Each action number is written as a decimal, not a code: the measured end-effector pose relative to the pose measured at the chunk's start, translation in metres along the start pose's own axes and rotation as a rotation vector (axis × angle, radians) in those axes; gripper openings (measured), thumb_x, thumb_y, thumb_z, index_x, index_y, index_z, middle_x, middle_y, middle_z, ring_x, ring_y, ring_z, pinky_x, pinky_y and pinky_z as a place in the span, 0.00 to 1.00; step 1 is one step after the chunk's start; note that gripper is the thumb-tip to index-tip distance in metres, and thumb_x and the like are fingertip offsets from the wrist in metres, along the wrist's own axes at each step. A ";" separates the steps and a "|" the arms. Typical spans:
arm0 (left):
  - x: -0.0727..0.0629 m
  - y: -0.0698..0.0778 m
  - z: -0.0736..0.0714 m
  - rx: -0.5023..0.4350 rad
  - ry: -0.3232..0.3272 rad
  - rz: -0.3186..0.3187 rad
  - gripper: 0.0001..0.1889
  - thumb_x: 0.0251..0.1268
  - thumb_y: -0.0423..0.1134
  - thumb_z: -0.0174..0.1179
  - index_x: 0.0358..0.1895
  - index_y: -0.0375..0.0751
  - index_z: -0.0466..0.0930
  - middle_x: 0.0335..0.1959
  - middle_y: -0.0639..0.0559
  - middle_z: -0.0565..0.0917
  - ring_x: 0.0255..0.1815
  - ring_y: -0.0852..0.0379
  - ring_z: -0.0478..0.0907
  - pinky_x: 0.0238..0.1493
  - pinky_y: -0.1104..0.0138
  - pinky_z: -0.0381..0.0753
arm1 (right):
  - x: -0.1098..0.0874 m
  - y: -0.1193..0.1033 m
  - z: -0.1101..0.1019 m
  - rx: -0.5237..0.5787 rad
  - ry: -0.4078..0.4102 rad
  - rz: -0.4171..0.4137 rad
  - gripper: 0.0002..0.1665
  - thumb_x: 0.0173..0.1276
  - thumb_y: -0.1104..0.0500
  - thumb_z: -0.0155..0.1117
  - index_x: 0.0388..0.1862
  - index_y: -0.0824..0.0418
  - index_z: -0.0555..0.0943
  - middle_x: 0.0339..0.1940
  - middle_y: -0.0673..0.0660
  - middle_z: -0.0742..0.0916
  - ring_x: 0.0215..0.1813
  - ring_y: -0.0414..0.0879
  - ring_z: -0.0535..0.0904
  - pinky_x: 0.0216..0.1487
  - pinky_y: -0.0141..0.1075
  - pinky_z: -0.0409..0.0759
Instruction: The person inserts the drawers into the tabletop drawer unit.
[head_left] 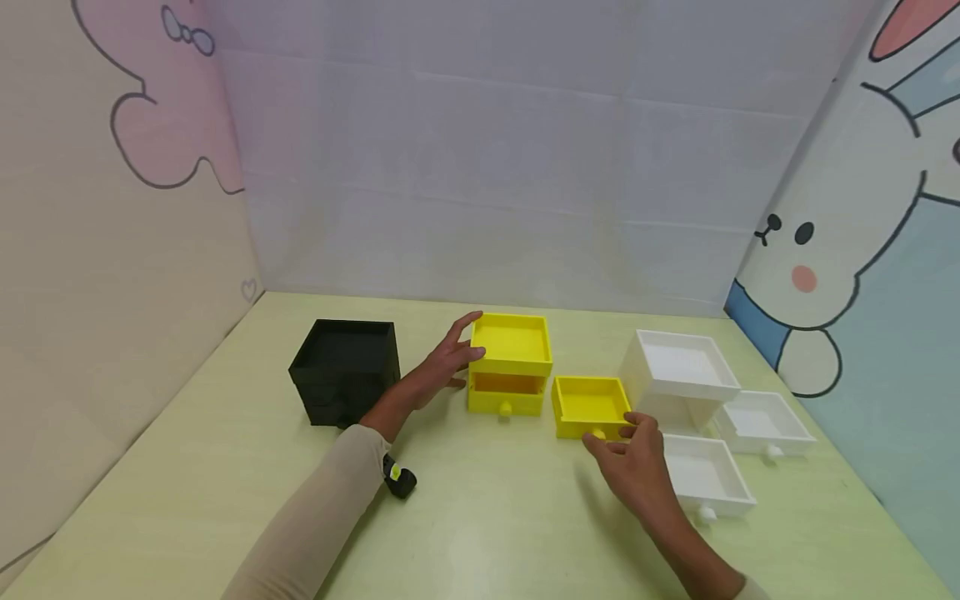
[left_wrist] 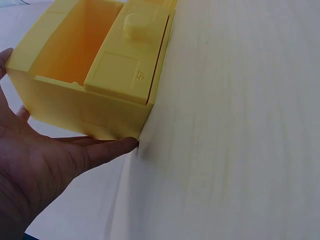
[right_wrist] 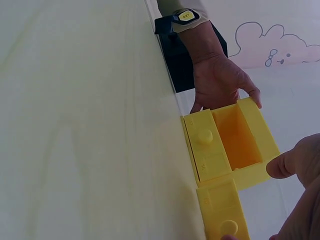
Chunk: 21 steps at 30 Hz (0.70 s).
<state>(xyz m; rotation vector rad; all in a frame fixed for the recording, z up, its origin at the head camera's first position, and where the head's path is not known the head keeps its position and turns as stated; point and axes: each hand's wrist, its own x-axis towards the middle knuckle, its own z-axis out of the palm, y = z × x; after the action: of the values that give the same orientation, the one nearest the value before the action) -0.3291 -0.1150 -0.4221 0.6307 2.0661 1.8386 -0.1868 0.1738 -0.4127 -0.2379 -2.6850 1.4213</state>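
Note:
A yellow cabinet [head_left: 516,367] stands mid-table, its upper slot empty and its lower drawer [head_left: 504,404] closed, with a round knob in front. Against the cabinet's left side lies my left hand [head_left: 438,371], fingers spread and fairly straight, the thumb at the top edge; the left wrist view shows the hand [left_wrist: 55,160] along that side. A separate yellow drawer [head_left: 592,400] sits on the table to the cabinet's right. My right hand [head_left: 633,462] is at its front right corner, fingers spread about the knob [head_left: 597,434]; firm contact is unclear.
A black cabinet [head_left: 345,371] stands to the left, partly behind my left wrist. On the right is a white cabinet [head_left: 678,375], with one white drawer [head_left: 708,475] in front and another [head_left: 765,421] beside it. Walls [head_left: 517,183] border the table [head_left: 480,533] at the back and sides.

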 end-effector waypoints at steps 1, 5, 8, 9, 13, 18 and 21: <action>0.000 0.000 0.000 0.000 -0.001 0.000 0.36 0.73 0.52 0.50 0.78 0.72 0.43 0.80 0.41 0.43 0.77 0.36 0.51 0.64 0.30 0.59 | 0.001 0.001 0.000 0.014 -0.021 0.020 0.45 0.69 0.52 0.66 0.68 0.78 0.54 0.59 0.74 0.70 0.55 0.66 0.79 0.53 0.52 0.80; 0.001 -0.001 -0.001 0.008 -0.005 -0.003 0.36 0.73 0.52 0.50 0.78 0.72 0.43 0.80 0.41 0.45 0.77 0.36 0.52 0.64 0.30 0.59 | 0.003 0.005 0.000 0.052 -0.070 0.086 0.46 0.71 0.49 0.64 0.70 0.77 0.53 0.61 0.74 0.72 0.57 0.63 0.78 0.52 0.49 0.78; 0.001 -0.001 0.000 0.015 -0.007 -0.003 0.36 0.73 0.52 0.50 0.78 0.72 0.43 0.80 0.40 0.47 0.77 0.35 0.53 0.64 0.30 0.59 | 0.002 0.007 0.000 0.049 -0.076 0.101 0.46 0.71 0.47 0.63 0.71 0.75 0.53 0.62 0.72 0.74 0.59 0.62 0.77 0.51 0.49 0.79; 0.001 -0.001 0.000 0.015 -0.007 -0.003 0.36 0.73 0.52 0.50 0.78 0.71 0.43 0.80 0.40 0.47 0.77 0.35 0.53 0.64 0.30 0.59 | 0.002 0.007 0.000 0.041 -0.074 0.104 0.45 0.71 0.47 0.63 0.70 0.74 0.54 0.62 0.72 0.75 0.58 0.62 0.77 0.50 0.48 0.79; 0.000 -0.001 -0.001 0.011 -0.004 -0.002 0.36 0.73 0.52 0.50 0.78 0.71 0.43 0.79 0.41 0.47 0.77 0.34 0.52 0.64 0.30 0.58 | 0.004 0.007 0.003 0.033 -0.065 0.101 0.33 0.71 0.49 0.63 0.58 0.75 0.67 0.51 0.69 0.82 0.50 0.58 0.82 0.42 0.41 0.80; -0.001 -0.002 0.000 0.013 -0.001 0.002 0.36 0.74 0.53 0.50 0.78 0.71 0.42 0.79 0.41 0.48 0.77 0.34 0.53 0.64 0.30 0.59 | 0.010 0.013 0.005 0.176 -0.115 0.108 0.28 0.73 0.55 0.61 0.55 0.81 0.72 0.42 0.67 0.86 0.41 0.51 0.85 0.43 0.38 0.84; -0.001 -0.001 -0.001 0.020 -0.003 0.004 0.36 0.73 0.53 0.49 0.79 0.70 0.42 0.79 0.40 0.47 0.77 0.34 0.52 0.64 0.30 0.59 | 0.012 0.018 0.006 0.279 -0.149 0.136 0.28 0.75 0.57 0.59 0.58 0.83 0.70 0.44 0.68 0.86 0.41 0.50 0.86 0.45 0.38 0.85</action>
<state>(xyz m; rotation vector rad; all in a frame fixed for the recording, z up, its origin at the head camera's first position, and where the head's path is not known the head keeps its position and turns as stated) -0.3291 -0.1159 -0.4234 0.6433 2.0856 1.8200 -0.1982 0.1813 -0.4303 -0.3070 -2.5814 1.9018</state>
